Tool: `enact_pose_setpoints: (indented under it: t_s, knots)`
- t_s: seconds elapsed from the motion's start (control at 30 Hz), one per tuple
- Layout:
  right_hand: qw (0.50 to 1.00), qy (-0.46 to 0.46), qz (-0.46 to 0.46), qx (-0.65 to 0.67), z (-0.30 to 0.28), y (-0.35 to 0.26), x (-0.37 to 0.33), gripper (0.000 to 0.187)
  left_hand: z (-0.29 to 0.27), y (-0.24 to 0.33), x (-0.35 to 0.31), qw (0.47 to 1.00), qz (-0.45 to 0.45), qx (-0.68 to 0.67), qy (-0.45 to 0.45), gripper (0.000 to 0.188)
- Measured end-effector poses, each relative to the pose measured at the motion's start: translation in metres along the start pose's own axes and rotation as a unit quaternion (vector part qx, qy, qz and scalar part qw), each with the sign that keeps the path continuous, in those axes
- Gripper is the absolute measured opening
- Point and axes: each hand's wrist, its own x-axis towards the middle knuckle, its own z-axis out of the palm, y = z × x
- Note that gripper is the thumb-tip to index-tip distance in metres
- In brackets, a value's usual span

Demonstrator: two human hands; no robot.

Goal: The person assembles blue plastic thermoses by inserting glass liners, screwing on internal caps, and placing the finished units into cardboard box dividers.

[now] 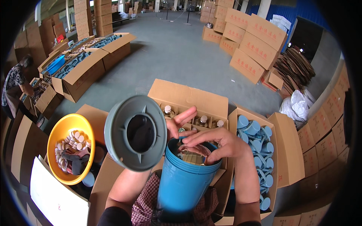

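Note:
In front of me stands a tall blue flask shell [184,184], open at the top and slightly tilted. A shiny mirrored glass liner [194,155] sits inside its mouth. My right hand [222,145] arches over the rim, its fingers and thumb curled around the liner. My left hand [180,122] is at the far left of the rim, index finger and thumb apart. A grey-green round base [158,145] with a black centre is held at that hand, hiding the palm and other fingers. Just beyond, a divided carton [188,90] holds several glass liners with white caps [203,119].
On my left, a yellow basin [91,150] holds white stoppers and dark pieces, beside a white sheet [52,196]. To my right, an open carton [288,150] holds blue handled parts [266,147]. Stacked cartons [260,45] stand farther off. Another person [19,86] works at far left.

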Motion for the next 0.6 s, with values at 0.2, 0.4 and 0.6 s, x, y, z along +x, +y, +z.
enact_pose_setpoints:
  t_s: [0.2,0.4,0.6]
  knots:
    - [0.958,0.046,0.158,-0.233,0.017,-0.051,0.019,0.034,-0.006,0.001,0.003,0.992,-0.090,-0.047,0.073,0.031]
    - [0.934,0.010,0.148,-0.324,0.018,-0.052,0.024,0.030,-0.006,0.016,0.013,0.932,-0.121,-0.080,0.331,0.040]
    - [0.988,-0.019,-0.036,-0.148,0.005,-0.015,0.007,0.032,-0.027,0.029,0.014,0.862,0.019,0.059,0.502,0.027]
